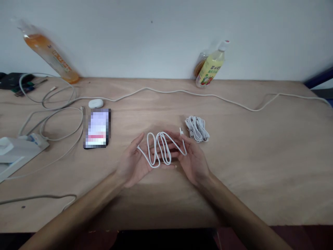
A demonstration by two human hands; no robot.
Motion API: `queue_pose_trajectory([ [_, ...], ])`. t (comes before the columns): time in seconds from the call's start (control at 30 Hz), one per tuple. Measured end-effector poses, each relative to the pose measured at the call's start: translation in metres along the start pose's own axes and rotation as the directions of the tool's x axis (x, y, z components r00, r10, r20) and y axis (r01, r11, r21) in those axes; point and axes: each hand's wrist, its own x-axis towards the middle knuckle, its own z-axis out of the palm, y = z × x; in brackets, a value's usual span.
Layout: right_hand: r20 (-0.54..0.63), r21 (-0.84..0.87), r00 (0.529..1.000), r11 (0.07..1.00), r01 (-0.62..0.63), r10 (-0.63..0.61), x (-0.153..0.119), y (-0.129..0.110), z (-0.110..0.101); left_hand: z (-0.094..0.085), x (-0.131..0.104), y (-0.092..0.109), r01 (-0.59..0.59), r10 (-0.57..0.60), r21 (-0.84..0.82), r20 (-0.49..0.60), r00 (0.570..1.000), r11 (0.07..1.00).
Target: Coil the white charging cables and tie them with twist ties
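A white charging cable [162,147] lies in loose zigzag loops across my two upturned palms, held just above the table. My left hand [136,159] supports its left part, with one end near the base of the thumb. Opposite it, my right hand [192,158] is cupped under the right part, and the other plug [181,131] sticks up by the thumb. The fingers of both hands are stretched under the loops and overlap in the middle. Just beyond my right hand rests a bundle of white cables [197,128].
A phone [97,128] and a white earbud case [96,103] lie to the left. Further left are tangled cables and a white power strip [15,152]. An orange drink bottle [49,55] and a yellow drink bottle [211,67] stand by the wall. A long cable [192,93] crosses the table.
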Motion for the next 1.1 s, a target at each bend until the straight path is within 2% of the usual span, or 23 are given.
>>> queue_pose_trajectory([
  [0.33,0.029,-0.016,1.000,1.000,0.004,-0.003,-0.0001,-0.0013,-0.0001,-0.0004,0.0000,-0.0012,-0.003,0.004,-0.016,0.025,1.000,1.000],
  [0.77,0.039,-0.020,0.999,1.000,-0.021,0.022,-0.0001,-0.0017,0.0012,0.0034,0.0001,-0.0015,-0.010,0.010,0.030,-0.014,1.000,0.999],
  [1.1,0.038,-0.059,0.999,0.998,-0.011,0.013,-0.0002,-0.0018,0.0052,0.0022,0.0006,-0.0018,-0.007,0.007,0.007,-0.014,1.000,1.000],
])
